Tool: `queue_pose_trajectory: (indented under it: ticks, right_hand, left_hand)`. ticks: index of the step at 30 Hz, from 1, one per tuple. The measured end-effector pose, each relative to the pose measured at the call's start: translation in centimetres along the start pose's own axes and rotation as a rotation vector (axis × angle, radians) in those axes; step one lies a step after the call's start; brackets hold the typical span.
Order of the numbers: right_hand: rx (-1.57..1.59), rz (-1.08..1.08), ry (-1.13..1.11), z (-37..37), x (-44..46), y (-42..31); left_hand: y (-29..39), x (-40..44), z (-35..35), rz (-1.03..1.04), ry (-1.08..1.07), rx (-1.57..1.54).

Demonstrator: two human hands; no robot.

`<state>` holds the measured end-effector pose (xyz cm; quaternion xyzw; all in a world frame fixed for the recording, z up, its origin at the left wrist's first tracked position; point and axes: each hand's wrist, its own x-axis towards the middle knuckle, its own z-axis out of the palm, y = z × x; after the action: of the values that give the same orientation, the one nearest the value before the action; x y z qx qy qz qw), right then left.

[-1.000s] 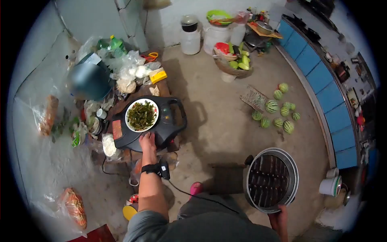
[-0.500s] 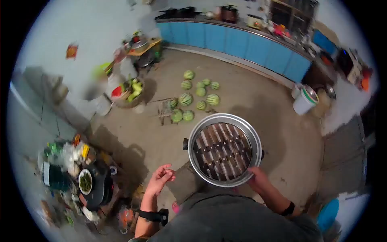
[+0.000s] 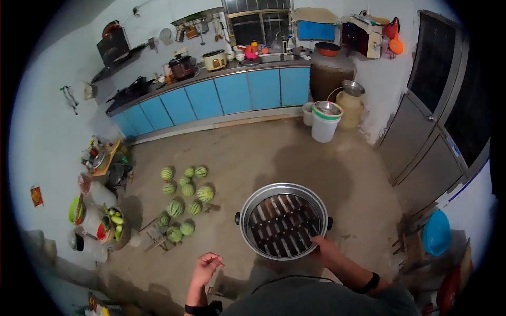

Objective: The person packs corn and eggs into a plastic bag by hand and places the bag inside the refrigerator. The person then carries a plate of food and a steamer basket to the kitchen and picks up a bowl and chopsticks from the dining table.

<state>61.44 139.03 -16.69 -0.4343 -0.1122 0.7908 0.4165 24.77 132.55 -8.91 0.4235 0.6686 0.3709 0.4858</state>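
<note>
A round metal pot [image 3: 244,230] with two black side handles hangs in front of me, just above waist height. Inside it lies a slatted rack [image 3: 284,224] of brown strips, seemingly wooden. My right hand [image 3: 326,252] grips the pot at its near right rim, thumb over the edge; the other fingers are hidden beneath. To the left of the pot, and apart from it, my left hand [image 3: 206,267] is raised with loosely curled fingers and nothing visible in them. Dark bands circle both wrists.
Several watermelons [image 3: 175,208] lie on the floor ahead to the left, beside a small wooden stool [image 3: 153,237]. Blue cabinets [image 3: 232,95] line the back wall. A white bucket [image 3: 324,129] stands at the back right, near a grey door [image 3: 408,137]. A blue basin [image 3: 436,233] sits at right.
My view has swung right and up, bringing the door and window fully in. The right hand still grips the pot. My left hand stays beside it, fingers a little more curled.
</note>
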Motion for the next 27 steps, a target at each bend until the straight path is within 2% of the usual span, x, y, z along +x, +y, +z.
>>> queue_pose_trajectory:
  ticks: [2, 4, 9, 14, 17, 19, 20, 22, 25, 27]
  right_hand:
    - [0.056, -0.014, 0.014, 0.4, 0.9, -0.2]
    - [0.105, -0.034, 0.018, 1.5, 1.7, -0.9]
    - [0.070, -0.152, 0.067, 4.3, 9.1, -4.4]
    - [0.081, -0.188, 0.075, 6.4, 16.8, -12.5]
    - [0.131, -0.232, 0.049, 8.5, 19.7, -17.6]
    - [0.142, -0.241, 0.033, 9.4, 22.8, -21.0]
    - [0.128, -0.240, 0.055, 9.8, 24.9, -22.7]
    - [0.098, -0.236, 0.067, 9.5, 29.6, -26.3]
    - [0.105, -0.207, -0.034, 10.1, 37.7, -31.8]
    - [-0.010, -0.236, -0.112, 12.7, 41.6, -37.6]
  left_hand:
    - [-0.5, 3.3, -1.5, -0.004, -0.040, -0.008]
    - [0.0, 6.8, -3.1, 0.010, -0.094, 0.133]
    - [3.5, 18.3, -4.5, 0.116, -0.057, 0.002]
    - [11.3, 30.8, -4.7, 0.155, -0.096, 0.123]
    - [16.1, 36.4, -3.8, 0.089, -0.099, 0.187]
    - [17.9, 40.8, -2.7, 0.150, -0.162, 0.254]
    - [18.6, 43.2, -1.8, 0.155, -0.162, 0.251]
    - [19.5, 48.1, 0.4, 0.181, -0.220, 0.002]
    - [22.4, 54.7, 3.3, 0.133, -0.238, 0.031]
    - [24.5, 59.4, 5.0, 0.091, -0.221, -0.031]
